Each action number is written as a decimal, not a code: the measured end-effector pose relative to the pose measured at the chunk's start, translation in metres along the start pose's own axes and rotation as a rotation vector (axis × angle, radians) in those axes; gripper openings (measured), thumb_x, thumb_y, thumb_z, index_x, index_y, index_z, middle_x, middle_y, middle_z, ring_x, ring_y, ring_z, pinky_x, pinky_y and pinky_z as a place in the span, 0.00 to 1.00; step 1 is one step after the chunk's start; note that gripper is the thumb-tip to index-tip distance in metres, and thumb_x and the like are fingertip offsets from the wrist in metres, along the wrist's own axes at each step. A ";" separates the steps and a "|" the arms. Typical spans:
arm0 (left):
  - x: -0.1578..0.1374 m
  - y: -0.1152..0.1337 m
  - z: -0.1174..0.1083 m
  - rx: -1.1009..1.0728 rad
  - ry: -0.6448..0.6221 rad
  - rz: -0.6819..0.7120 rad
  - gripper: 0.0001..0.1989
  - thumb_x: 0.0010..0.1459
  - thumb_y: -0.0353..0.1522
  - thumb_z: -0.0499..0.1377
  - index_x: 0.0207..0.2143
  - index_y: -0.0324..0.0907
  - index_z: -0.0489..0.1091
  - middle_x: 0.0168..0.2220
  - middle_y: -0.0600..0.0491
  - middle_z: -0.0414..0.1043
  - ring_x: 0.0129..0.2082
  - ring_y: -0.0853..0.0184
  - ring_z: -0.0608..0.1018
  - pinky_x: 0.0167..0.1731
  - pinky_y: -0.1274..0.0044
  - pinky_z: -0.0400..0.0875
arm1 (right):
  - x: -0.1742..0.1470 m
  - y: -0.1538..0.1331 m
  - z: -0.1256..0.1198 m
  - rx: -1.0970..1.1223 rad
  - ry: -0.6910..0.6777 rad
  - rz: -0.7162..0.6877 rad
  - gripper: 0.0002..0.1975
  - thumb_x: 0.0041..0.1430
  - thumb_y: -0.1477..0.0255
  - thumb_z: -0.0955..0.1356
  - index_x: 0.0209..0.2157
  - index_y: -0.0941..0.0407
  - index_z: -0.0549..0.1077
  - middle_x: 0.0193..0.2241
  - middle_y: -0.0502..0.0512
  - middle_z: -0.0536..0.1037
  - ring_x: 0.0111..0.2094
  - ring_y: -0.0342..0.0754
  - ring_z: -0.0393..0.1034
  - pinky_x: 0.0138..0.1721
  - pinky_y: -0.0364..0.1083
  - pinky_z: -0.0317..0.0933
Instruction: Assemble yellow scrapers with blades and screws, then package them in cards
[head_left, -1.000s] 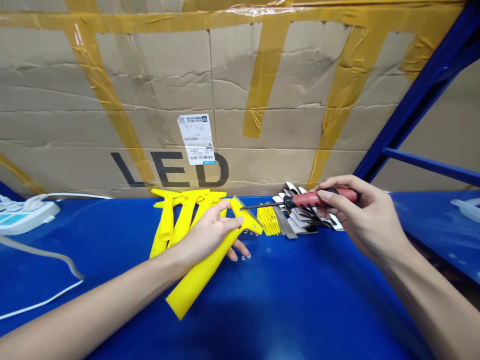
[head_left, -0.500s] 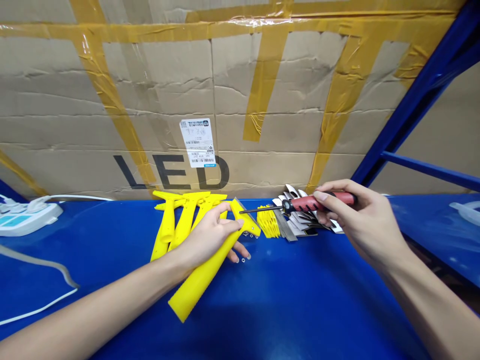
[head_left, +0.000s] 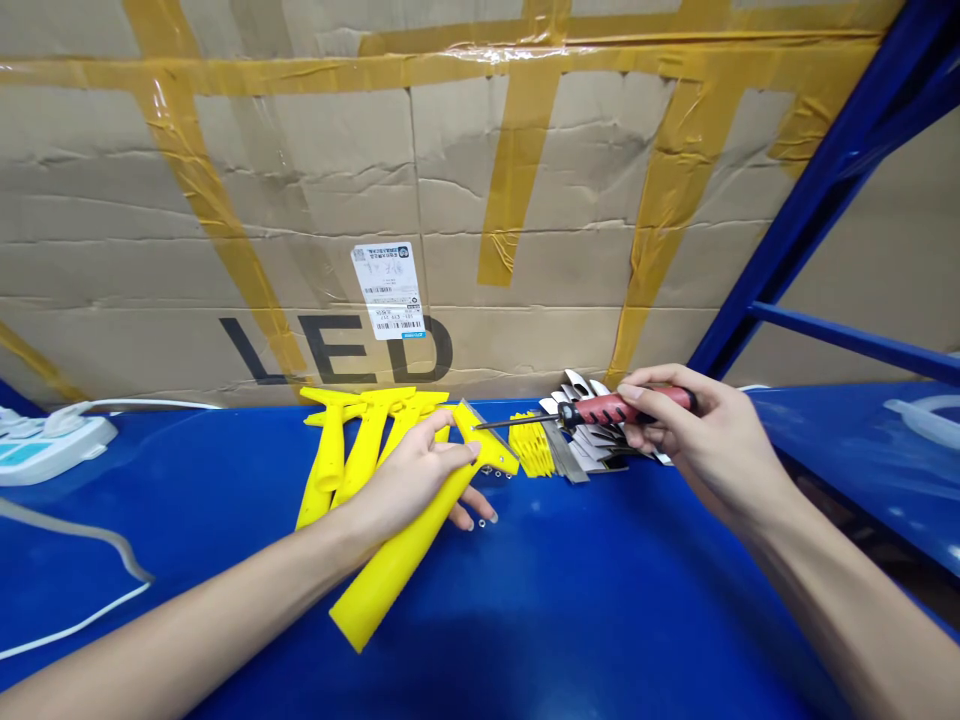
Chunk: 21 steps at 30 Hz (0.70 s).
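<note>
A yellow scraper (head_left: 409, 555) with a wide T-shaped head is gripped in my left hand (head_left: 420, 470), its hollow handle end pointing down toward me. A thin metal blade edge shows along the far side of its head. My right hand (head_left: 705, 430) is wrapped round the red and black handle of a screwdriver (head_left: 607, 408). The screwdriver lies nearly level, and its tip meets the scraper head near the left screw hole. Small nuts (head_left: 482, 523) lie on the blue table close to my left fingertips and under the head.
Several yellow scraper handles (head_left: 367, 440) are piled behind my left hand. Small yellow pieces (head_left: 531, 445), grey metal strips (head_left: 564, 450) and white-and-black curved parts (head_left: 592, 450) lie behind the screwdriver. A taped cardboard box (head_left: 465, 200) backs the blue table (head_left: 540, 620). A power strip (head_left: 56, 450) sits at left.
The view has shifted slightly. Both hands keep their holds, and the screwdriver tip stays at the scraper head's left hole.
</note>
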<state>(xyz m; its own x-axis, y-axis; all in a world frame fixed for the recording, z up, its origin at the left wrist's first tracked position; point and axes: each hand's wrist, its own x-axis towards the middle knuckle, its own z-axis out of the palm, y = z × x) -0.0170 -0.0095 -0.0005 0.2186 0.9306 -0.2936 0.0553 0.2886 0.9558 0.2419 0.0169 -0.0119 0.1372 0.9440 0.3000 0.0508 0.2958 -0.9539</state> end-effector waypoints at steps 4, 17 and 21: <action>0.002 -0.001 -0.002 -0.020 -0.035 0.014 0.33 0.61 0.32 0.62 0.65 0.39 0.51 0.39 0.45 0.78 0.22 0.65 0.82 0.17 0.80 0.68 | 0.000 0.001 0.001 -0.001 -0.011 0.003 0.12 0.51 0.64 0.77 0.32 0.55 0.76 0.16 0.45 0.70 0.17 0.42 0.64 0.20 0.43 0.59; -0.001 -0.004 0.001 -0.002 0.040 0.032 0.34 0.65 0.30 0.59 0.67 0.41 0.45 0.34 0.51 0.76 0.23 0.64 0.83 0.20 0.79 0.74 | -0.007 -0.008 0.007 -0.125 0.042 0.046 0.17 0.51 0.56 0.77 0.31 0.55 0.76 0.15 0.49 0.74 0.16 0.45 0.65 0.21 0.44 0.58; 0.001 -0.010 0.002 0.014 0.035 0.091 0.30 0.66 0.30 0.58 0.65 0.42 0.47 0.29 0.56 0.72 0.26 0.59 0.84 0.26 0.73 0.80 | -0.016 -0.019 0.009 -0.518 0.192 -0.151 0.23 0.56 0.50 0.72 0.22 0.55 0.73 0.12 0.47 0.64 0.17 0.42 0.56 0.20 0.44 0.50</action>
<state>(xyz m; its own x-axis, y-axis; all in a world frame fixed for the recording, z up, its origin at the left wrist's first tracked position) -0.0151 -0.0119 -0.0104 0.1892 0.9603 -0.2051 0.0506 0.1991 0.9787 0.2299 -0.0026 0.0017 0.2656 0.8392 0.4745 0.5556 0.2690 -0.7868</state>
